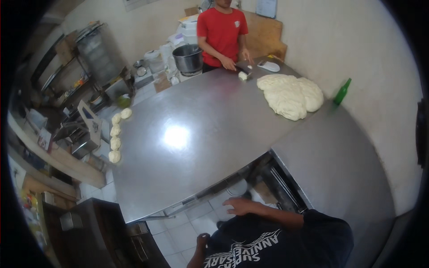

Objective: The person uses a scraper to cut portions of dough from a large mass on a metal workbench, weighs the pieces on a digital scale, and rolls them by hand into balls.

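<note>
My right hand (237, 205) hangs below the near edge of the steel table (201, 125), fingers apart and slightly bent, holding nothing. My left hand (202, 241) is lower, by my dark shirt, with its fingers curled; what they hold, if anything, is too small to make out. Several dough balls (115, 143) line the table's left edge. A large mound of soft dough (290, 96) lies at the back right, beside a green bottle (342, 93).
A co-worker in red (222, 38) holds a dark-handled scraper (242, 70) by a small dough piece (242, 77), near a white scale (269, 66). A steel pot (187, 58) and shelving (62, 62) stand beyond. A lower dark cabinet (87, 228) is at left.
</note>
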